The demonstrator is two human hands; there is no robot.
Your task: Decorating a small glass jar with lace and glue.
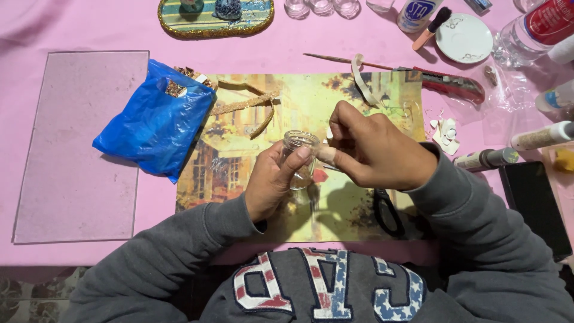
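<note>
Left hand (272, 182): I see it wrapped around a small clear glass jar (299, 157), thumb on the near side, fingers on the far side. Firm hold, jar lifted off the bench.
Jar position: just in front of the chest, above the printed picture sheet (287, 107), mouth open and turned up and slightly away from me. Long axis close to upright, leaning a little.
Right hand (373, 149): pinched narrow on a small pale strip (327, 154), which looks like tape or paper; I cannot tell which. Fingertips sit just beside the jar's rim, on its right.
Key relation: the jar lies directly left of the right hand, the two nearly touching at the rim. The right hand is the nearer one to the strip; the left only steadies the glass.
Scissors (387, 210): black handles on the sheet, under the right wrist, near but untouched.
Blue plastic bag (152, 122): crumpled at the sheet's left edge, well apart from both hands.
Gold trim (245, 104): loose length lying on the upper part of the sheet.
Utility knife (451, 84): red, beyond the sheet's top right corner.
Thin brush (335, 58): lying above the sheet.
Clear pane (78, 143): flat on the far left of the pink bench (89, 30).
White saucer (463, 37): top right, among bottles.
</note>
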